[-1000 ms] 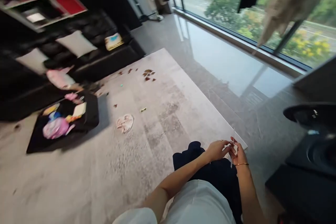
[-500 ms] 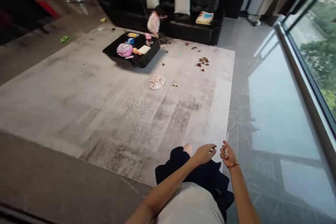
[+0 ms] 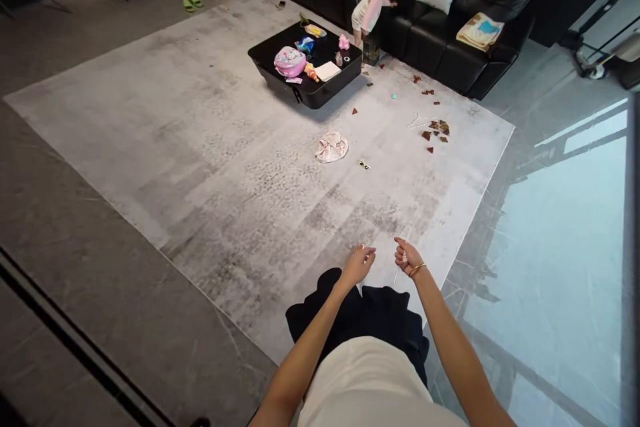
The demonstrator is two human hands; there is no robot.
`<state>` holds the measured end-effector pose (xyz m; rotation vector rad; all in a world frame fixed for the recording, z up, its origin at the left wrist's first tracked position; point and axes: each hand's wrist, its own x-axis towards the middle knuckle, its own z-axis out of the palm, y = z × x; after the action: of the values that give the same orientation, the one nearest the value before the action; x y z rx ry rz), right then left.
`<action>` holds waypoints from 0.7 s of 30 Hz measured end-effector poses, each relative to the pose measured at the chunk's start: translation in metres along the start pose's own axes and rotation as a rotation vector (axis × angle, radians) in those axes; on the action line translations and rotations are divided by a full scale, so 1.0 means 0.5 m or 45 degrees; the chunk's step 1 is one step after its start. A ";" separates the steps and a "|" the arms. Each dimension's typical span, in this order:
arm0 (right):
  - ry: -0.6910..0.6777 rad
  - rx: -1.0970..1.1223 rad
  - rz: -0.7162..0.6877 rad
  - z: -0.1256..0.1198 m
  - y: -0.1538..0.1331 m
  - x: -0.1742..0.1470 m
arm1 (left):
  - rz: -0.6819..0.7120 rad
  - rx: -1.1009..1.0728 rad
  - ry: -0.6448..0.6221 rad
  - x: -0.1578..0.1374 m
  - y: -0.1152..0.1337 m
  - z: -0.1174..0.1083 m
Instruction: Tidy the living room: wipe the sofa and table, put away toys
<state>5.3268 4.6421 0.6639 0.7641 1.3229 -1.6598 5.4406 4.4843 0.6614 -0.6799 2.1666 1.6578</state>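
My left hand hangs in front of my dark skirt, its fingers loosely bent and apart, with nothing visible in it. To its right, my right hand, with a bracelet at the wrist, has its fingers curled round a thin whitish thing too fine to make out. The two hands do not touch. Beyond them on the pale rug lie a crumpled pinkish cloth and small sunglasses. Farther off are several brown triangular pieces and a white hanger.
A low black table carries a pink bag and toys. Behind it, a small person leans toward the black sofa, which holds pillows and a folded blanket. Green slippers lie at far left; glossy tile runs along the right.
My view has turned to the right and down, so the table and sofa appear larger and the window has left the picture. Both hands have shifted slightly forward; the small person now bends toward the sofa.
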 end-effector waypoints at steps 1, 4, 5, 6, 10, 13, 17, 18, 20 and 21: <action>0.025 0.003 0.004 0.017 -0.032 0.029 | 0.010 -0.004 -0.046 0.052 0.028 -0.030; 0.107 0.070 -0.020 0.037 -0.133 0.109 | 0.045 0.022 -0.137 0.208 0.113 -0.112; 0.144 0.097 -0.035 0.035 -0.166 0.134 | 0.068 0.034 -0.142 0.260 0.138 -0.134; 0.184 0.120 -0.053 0.029 -0.199 0.159 | 0.093 0.035 -0.138 0.313 0.161 -0.153; 0.325 0.192 -0.117 -0.003 -0.338 0.272 | 0.127 -0.043 -0.117 0.540 0.229 -0.194; 0.369 0.208 -0.154 -0.005 -0.469 0.374 | 0.103 -0.074 -0.117 0.721 0.263 -0.202; 0.427 0.152 -0.152 0.045 -0.688 0.525 | -0.036 0.003 -0.118 0.938 0.294 -0.241; 0.435 0.125 -0.145 0.064 -0.747 0.565 | -0.076 0.025 -0.109 0.983 0.298 -0.261; 0.426 0.073 -0.132 0.106 -0.861 0.645 | -0.156 0.062 -0.070 1.062 0.303 -0.311; 0.409 0.052 -0.130 0.126 -0.916 0.687 | -0.198 0.079 -0.044 1.098 0.305 -0.339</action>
<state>4.7673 4.5295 0.5866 1.0358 1.5756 -1.6977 4.9038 4.2588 0.5405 -0.7752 2.0751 1.5061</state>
